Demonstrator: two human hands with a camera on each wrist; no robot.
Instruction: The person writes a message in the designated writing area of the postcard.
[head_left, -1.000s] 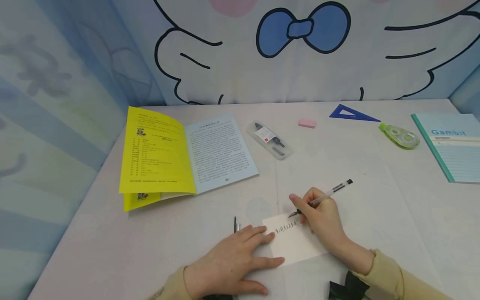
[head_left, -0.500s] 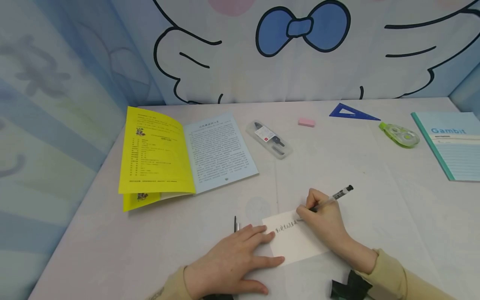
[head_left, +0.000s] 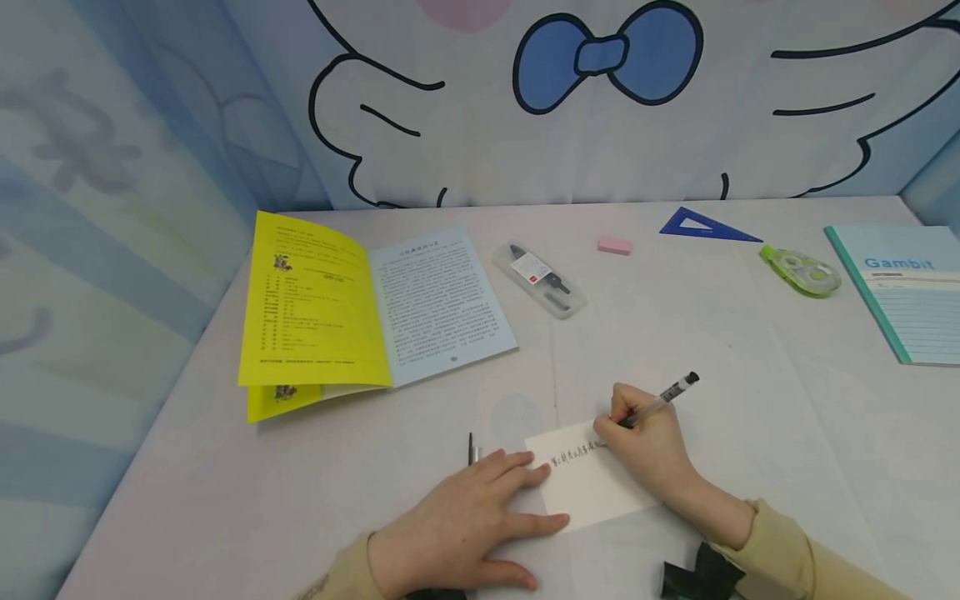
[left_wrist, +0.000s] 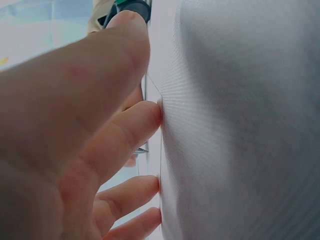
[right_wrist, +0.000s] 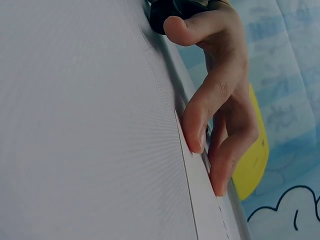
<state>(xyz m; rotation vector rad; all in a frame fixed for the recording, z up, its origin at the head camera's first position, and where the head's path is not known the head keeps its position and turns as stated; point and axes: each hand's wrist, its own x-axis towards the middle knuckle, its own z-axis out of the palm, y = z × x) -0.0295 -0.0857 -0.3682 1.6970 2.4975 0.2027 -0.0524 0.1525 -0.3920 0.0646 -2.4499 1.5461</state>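
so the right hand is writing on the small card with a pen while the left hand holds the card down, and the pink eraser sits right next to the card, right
Not quite. The right hand does write with the pen on the card while the left hand presses its edge, but the head view shows the pink eraser far off, near the back of the table beside the blue triangle ruler.

Note card (head_left: 588, 487): matt cream paper, smooth, lying under the left hand's fingertips (head_left: 536, 475) and the right hand's (head_left: 648, 446) curled fingers.
Pen (head_left: 660, 400), held between the right fingers: clear glossy plastic barrel with a black plastic end.
Table cover (head_left: 750, 400) around both hands: pale matt cloth, finely ribbed in the wrist views (left_wrist: 240, 125), creased beyond the fingers.
Booklet (head_left: 367, 312), well beyond the left fingers: yellow and pale blue printed paper, slightly satin.
Pen case (head_left: 538, 279): transparent hard plastic, probably; detail is small.
Eraser (head_left: 614, 245): pink, matt, rubbery.
Set square (head_left: 705, 225): blue translucent plastic.
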